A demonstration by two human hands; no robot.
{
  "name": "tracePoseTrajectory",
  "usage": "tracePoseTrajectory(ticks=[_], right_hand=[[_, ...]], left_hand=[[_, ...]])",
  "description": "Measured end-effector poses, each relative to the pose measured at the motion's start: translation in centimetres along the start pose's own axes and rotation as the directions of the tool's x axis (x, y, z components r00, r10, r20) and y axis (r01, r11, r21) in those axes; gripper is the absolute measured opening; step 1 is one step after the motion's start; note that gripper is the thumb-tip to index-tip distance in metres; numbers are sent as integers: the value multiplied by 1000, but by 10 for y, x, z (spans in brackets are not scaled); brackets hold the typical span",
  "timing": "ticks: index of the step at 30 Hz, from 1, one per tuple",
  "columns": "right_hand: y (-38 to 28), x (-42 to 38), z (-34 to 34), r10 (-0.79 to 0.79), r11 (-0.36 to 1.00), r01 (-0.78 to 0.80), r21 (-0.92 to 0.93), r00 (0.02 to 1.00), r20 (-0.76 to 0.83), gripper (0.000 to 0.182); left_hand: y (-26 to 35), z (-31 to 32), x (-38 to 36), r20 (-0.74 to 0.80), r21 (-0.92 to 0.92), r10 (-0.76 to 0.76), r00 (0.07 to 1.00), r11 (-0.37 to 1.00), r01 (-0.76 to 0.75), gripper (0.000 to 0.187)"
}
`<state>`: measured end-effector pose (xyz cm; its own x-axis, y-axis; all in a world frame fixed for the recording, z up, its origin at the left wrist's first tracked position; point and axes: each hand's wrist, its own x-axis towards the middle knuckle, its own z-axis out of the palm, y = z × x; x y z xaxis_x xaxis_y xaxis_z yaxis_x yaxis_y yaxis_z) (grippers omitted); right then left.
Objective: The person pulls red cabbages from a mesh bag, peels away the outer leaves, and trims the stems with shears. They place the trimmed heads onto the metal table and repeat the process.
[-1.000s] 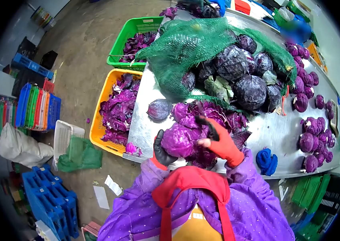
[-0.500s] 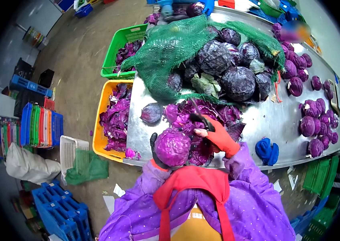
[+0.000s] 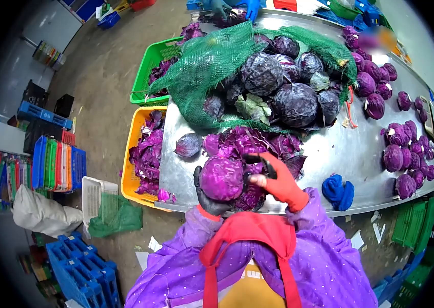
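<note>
My left hand (image 3: pixel 208 197), in a dark glove, cups a peeled red cabbage (image 3: pixel 221 178) from its left side and below. Just right of that cabbage is my right hand (image 3: pixel 278 179) in a red glove with dark fingers. Its fingers curl inward with the thumb near the cabbage; what they grip, if anything, is hard to make out. Loose purple leaves (image 3: pixel 245 141) are heaped behind and beneath both hands. An unpeeled cabbage (image 3: pixel 188 145) rests to the left of the heap. Beyond it, dark cabbages (image 3: pixel 295 105) spill from a green mesh sack (image 3: pixel 212 64).
On the left, a yellow crate (image 3: pixel 134 154) and a green crate (image 3: pixel 140 77) hold leaves. Peeled cabbages (image 3: pixel 393 158) are grouped on the right of the metal table (image 3: pixel 324 154). A blue cloth (image 3: pixel 338 192) lies near the front edge. Another person's blue-gloved hand (image 3: pixel 250 9) shows at the far end.
The left hand's fingers have shifted around the cabbage, which appears turned. My right hand has moved slightly down and right, and the thin dark object by its fingers no longer shows. The view has shifted slightly.
</note>
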<state>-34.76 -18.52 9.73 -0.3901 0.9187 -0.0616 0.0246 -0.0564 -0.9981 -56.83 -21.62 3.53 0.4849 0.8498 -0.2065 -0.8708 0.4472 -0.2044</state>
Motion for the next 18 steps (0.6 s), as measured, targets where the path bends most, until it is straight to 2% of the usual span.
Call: tracePoseTrajectory(ticks=[1,4,7,8,10,12,14,15,17,18], right_hand=[[-14,-2,5,-72,996,72,-51,997,14,61],[-15,-8,13,-206,915,164,-368,976,-76,61],[-4,-10,15,-166,947,112,-300,973,-163,53],[-1,-10,16,-230,934,162,-319,954,-190,44],[0,-13,17,-260,910,169,-380,945,-201,40],[-1,-13,17,-289,876,173,-450,935,-204,36],[-2,-13,18,-317,832,170,-529,927,-201,34],[1,-12,18,-326,848,186,-496,921,-212,34],[7,-10,18,-343,875,220,-431,910,-232,33],[6,-10,18,-331,866,207,-455,919,-213,33]], left_hand=[[7,-14,3,41,81,8,999,997,-11,84],[5,3,3,-80,349,69,994,936,-37,81],[10,-1,1,-29,273,52,998,961,-43,81],[11,-2,2,21,262,65,998,963,-68,76],[7,-4,1,-43,503,234,971,845,-181,69],[1,2,-1,61,635,318,946,719,-283,56],[-9,13,-3,151,748,386,910,557,-361,52],[-13,16,-3,201,792,411,889,466,-395,50],[-12,9,-3,232,775,454,860,449,-446,48],[-12,7,-3,247,765,475,845,440,-471,47]])
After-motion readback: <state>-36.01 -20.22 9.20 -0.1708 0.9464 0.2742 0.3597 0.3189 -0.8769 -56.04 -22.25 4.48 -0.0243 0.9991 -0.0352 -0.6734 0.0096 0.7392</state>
